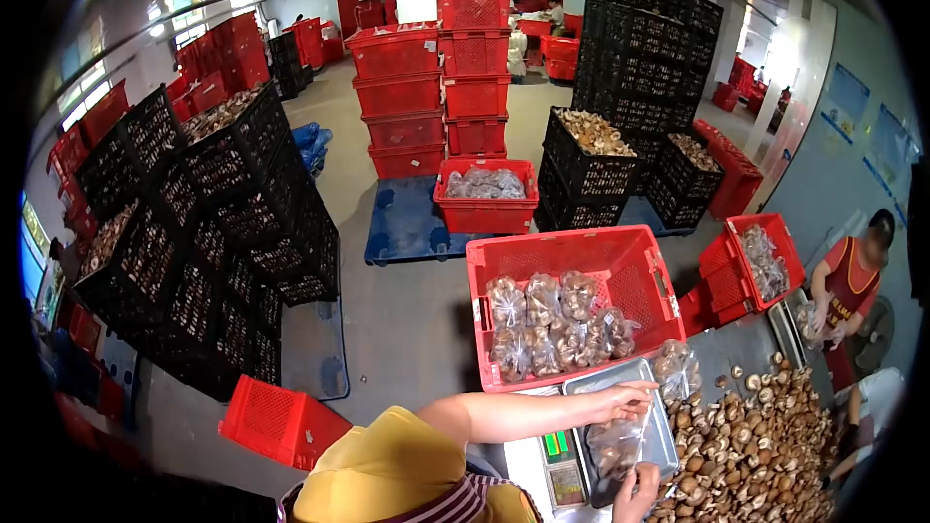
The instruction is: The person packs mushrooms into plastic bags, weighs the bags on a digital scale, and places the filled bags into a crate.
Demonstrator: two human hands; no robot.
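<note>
A clear plastic bag of mushrooms [612, 447] lies in a grey metal tray [661, 441] on a weighing scale [565, 482] with a lit green display. My left hand [623, 401] reaches across the tray from the left, its fingers closed on the bag's upper edge. Near the tray's lower edge, my right hand [636, 494] pinches the loose plastic at the bag's other side. Beside the tray's upper right corner sits a filled bag [677, 371]. Loose mushrooms [746, 441] are heaped on the table to the right.
Beyond the scale stands a large red crate [567, 250] holding several filled bags [544, 353]. A co-worker [848, 281] handles a bag at the far right, near another red crate [741, 276]. Black crates [228, 242] are stacked left; red crates [402, 121] rise behind.
</note>
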